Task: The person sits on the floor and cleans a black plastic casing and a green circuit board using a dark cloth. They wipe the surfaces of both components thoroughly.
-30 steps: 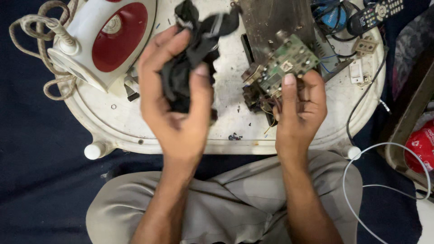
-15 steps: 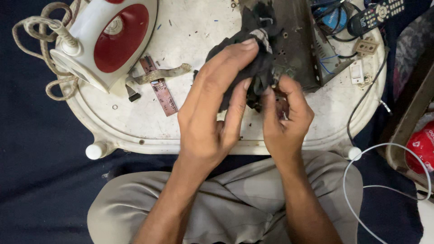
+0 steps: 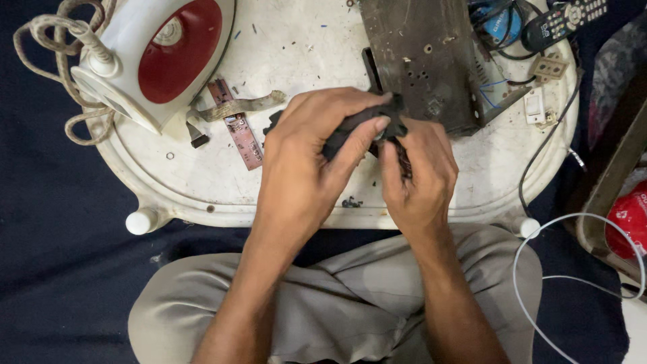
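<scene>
Black cloth (image 3: pixel 350 131), bunched up, sits between both hands above the near middle of the round white table (image 3: pixel 296 40). Left hand (image 3: pixel 306 162) covers most of it, fingers curled over the top and clamped on the fabric. Right hand (image 3: pixel 418 172) is pressed against the left, its fingers closed around the cloth's right end and on something small inside the folds that is too hidden to name. Just behind the hands lies a dark rusted metal chassis (image 3: pixel 421 57) with blue wires at its right side. A red-and-white clothes iron (image 3: pixel 158 54) with a braided cord (image 3: pixel 50 74) rests at the table's far left; a narrow brown circuit strip (image 3: pixel 239 131) lies just left of the left hand. A remote control (image 3: pixel 563 20) lies at the far right edge, and a white cable (image 3: pixel 532 269) loops beside the person's right knee.
</scene>
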